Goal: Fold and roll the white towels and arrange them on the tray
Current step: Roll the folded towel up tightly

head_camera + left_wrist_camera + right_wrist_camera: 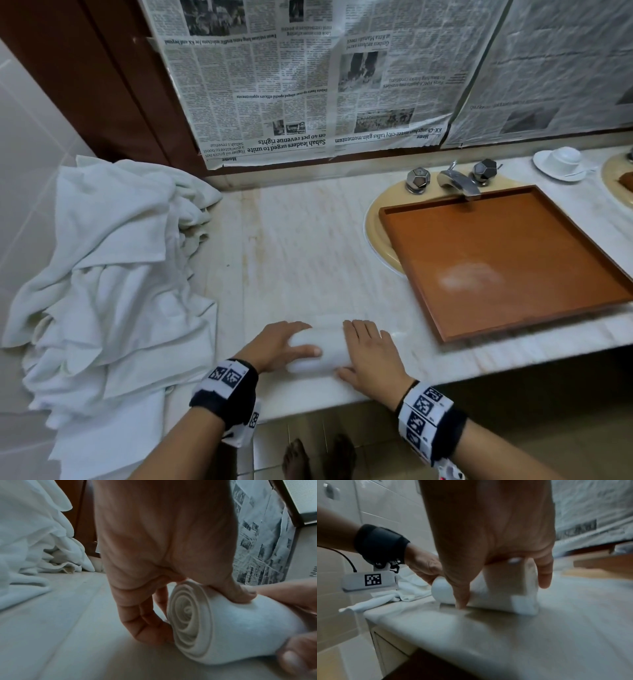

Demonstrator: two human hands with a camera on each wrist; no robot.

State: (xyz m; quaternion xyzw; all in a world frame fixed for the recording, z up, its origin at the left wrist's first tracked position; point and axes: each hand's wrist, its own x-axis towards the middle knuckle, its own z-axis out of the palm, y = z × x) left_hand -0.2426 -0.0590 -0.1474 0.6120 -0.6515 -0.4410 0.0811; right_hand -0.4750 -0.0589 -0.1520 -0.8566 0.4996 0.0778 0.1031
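Observation:
A tightly rolled white towel [323, 349] lies on the marble counter near its front edge. My left hand [294, 339] grips its left end, thumb on top and fingers curled behind. My right hand [356, 349] grips the right end, fingers over the top and thumb in front. The left wrist view shows the roll's spiral end [188, 615] with my thumb [240, 595] pressing into it. In the right wrist view the roll [496, 596] sits under my palm. A brown wooden tray [459, 200] lies across the sink, to the right and further back.
A heap of loose white towels [113, 267] covers the counter's left end and hangs over the edge. Behind the tray stand a faucet [459, 180] and a cup on a saucer [561, 162]. Newspaper [308, 85] covers the wall behind.

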